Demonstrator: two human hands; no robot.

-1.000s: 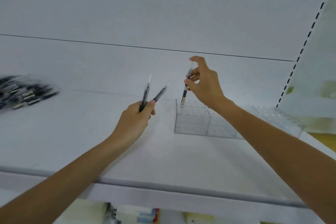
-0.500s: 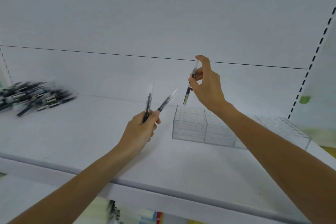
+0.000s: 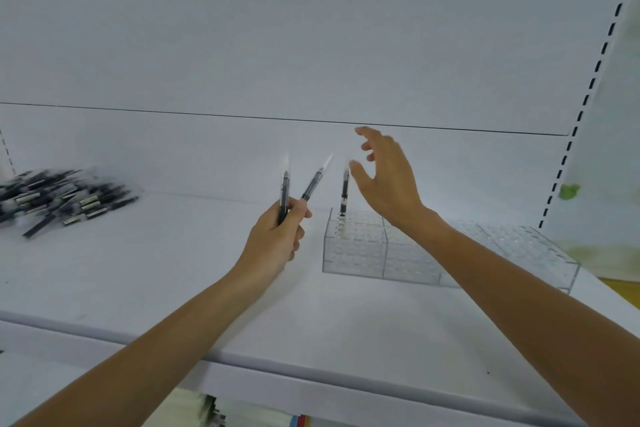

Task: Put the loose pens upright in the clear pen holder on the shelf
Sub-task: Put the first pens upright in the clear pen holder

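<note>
One pen (image 3: 345, 192) stands upright, long axis vertical, in the far-left corner of the clear pen holder (image 3: 353, 253) on the white shelf (image 3: 173, 270). The right hand (image 3: 388, 180) hovers just beside it, fingers spread, holding nothing. The left hand (image 3: 277, 239) grips two pens (image 3: 284, 191) pointing up and splayed apart, and a loose pile of pens (image 3: 59, 198) lies far left.

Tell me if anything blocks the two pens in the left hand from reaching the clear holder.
Only bare shelf lies between the two pens in the left hand and the clear holder. The open right hand hangs over the holder's left end, beside the one pen standing there, so it may crowd those holes.
</note>
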